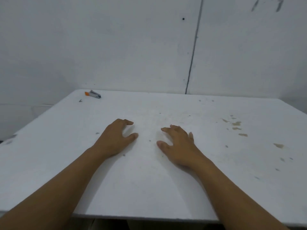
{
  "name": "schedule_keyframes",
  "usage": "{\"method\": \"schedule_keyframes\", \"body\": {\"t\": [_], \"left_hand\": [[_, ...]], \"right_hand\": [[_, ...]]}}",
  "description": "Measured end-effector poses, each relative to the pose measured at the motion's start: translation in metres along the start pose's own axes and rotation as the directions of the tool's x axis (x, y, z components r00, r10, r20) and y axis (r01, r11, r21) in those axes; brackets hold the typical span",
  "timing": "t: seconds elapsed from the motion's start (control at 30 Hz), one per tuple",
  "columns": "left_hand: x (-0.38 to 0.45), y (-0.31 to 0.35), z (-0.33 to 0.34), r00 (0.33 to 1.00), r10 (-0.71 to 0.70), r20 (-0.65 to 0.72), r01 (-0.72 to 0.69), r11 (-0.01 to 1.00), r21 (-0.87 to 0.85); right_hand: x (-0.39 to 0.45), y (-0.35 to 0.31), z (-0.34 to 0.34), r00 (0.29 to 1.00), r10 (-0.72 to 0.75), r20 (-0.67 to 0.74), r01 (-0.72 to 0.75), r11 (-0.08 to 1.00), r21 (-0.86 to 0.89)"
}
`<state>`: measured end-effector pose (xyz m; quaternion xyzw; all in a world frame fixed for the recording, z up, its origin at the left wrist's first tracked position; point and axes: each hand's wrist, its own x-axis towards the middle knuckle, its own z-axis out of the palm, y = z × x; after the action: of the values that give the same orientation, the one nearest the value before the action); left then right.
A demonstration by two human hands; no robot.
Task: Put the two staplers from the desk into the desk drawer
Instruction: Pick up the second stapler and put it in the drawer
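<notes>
One small stapler (93,94), grey with an orange end, lies at the far left corner of the white desk (166,188). No second stapler shows, and no drawer is in sight. My left hand (116,138) rests palm down near the middle of the desk, fingers loosely curled and apart, holding nothing. My right hand (177,145) rests beside it, about a hand's width to the right, fingers spread, also holding nothing. Both hands are far from the stapler.
A tiny dark scrap (80,100) lies just in front of the stapler. Yellowish stains (236,124) and small specks mark the desk's right side. White wall panels stand right behind the desk. The desk's front edge runs along the bottom of the view.
</notes>
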<state>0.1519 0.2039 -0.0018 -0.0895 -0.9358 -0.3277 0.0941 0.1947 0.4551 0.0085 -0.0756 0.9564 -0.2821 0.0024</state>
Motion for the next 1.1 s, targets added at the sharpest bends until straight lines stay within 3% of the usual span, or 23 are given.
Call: {"method": "schedule_keyframes", "body": {"t": [0.33,0.57,0.73,0.93,1.1], "left_hand": [[0.042,-0.096,-0.064,0.985,-0.155,-0.082,0.162,0.983,0.089],[0.073,-0.120,-0.068,0.967,-0.185,-0.176,0.229,0.933,0.278],[0.079,-0.132,-0.063,0.962,-0.211,-0.175,0.261,0.900,0.349],[0.086,-0.133,-0.061,0.961,-0.194,-0.199,0.249,0.918,0.308],[0.085,-0.132,-0.059,0.959,-0.198,-0.203,0.253,0.921,0.296]], "right_hand": [[0.091,-0.067,0.038,0.988,-0.146,0.048,0.143,0.988,0.065],[0.168,-0.113,0.060,0.968,-0.231,0.099,0.219,0.968,0.121],[0.240,-0.158,0.096,0.958,-0.276,0.078,0.265,0.956,0.122],[0.313,-0.202,0.135,0.959,-0.283,-0.026,0.284,0.948,0.145],[0.354,-0.215,0.156,0.951,-0.300,-0.076,0.305,0.950,0.063]]}}
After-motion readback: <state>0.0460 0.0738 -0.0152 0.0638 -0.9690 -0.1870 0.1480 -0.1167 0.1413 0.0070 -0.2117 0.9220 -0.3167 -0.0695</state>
